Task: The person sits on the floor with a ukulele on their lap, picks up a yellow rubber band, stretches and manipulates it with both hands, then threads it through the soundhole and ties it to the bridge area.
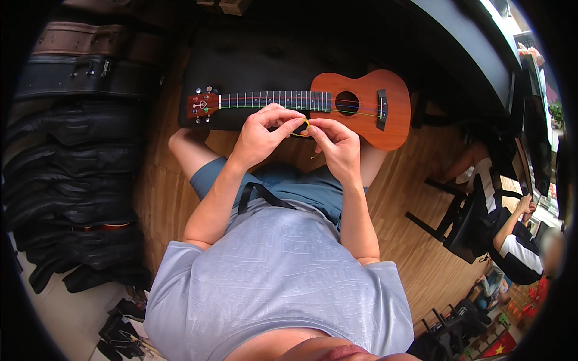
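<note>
A brown ukulele (388,96) lies on a black padded bench (253,57), its headstock to the left and its body to the right. Coloured strings run along its neck. In front of the neck, my left hand (262,133) and my right hand (338,147) meet, fingertips pinched on a thin yellow string (307,122) bent into a small loop. A short end of it hangs below the right fingers. Both hands are closed on this string, just on the near side of the fretboard.
Dark instrument cases (72,75) and black soft bags (78,180) line the left side. A black piano-like cabinet (481,54) stands at the far right. Another person (512,237) sits at the right beside a black stool (448,219). Wooden flooring (409,180) surrounds the bench.
</note>
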### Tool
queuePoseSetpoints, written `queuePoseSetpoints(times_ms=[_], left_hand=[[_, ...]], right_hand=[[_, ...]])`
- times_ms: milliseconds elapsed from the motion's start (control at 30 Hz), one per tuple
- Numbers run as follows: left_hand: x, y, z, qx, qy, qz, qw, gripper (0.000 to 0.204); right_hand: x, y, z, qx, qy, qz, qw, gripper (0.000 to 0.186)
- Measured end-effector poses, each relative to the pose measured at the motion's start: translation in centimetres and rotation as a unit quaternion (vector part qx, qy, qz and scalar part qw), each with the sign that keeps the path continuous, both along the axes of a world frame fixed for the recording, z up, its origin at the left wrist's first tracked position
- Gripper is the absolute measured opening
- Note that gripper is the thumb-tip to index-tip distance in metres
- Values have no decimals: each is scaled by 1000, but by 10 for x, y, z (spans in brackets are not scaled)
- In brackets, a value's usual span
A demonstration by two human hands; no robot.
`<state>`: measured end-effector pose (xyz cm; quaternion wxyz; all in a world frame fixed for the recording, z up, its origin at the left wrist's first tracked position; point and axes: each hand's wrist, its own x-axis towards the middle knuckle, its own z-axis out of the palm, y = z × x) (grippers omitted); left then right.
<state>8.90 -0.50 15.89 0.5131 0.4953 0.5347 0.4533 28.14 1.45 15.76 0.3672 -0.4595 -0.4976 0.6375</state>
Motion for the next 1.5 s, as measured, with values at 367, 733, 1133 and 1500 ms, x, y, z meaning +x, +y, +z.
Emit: queuePoseSetpoints(times_ms=[367, 733, 1133, 1500], left_hand=[[1, 0, -3, -43, -103, 28, 993, 16], [-2, 1, 2, -15, -35, -29, 999, 15], [-5, 1, -1, -75, -152, -17, 985, 13], [-3, 1, -5, -69, -292, 3, 954, 15]], right_hand=[[1, 4, -6, 22, -1, -52, 998, 15], [0, 5, 3, 104, -88, -17, 991, 15], [7, 7, -2, -159, 241, 15, 957, 13], [5, 10, -8, -165, 277, -45, 946, 13]])
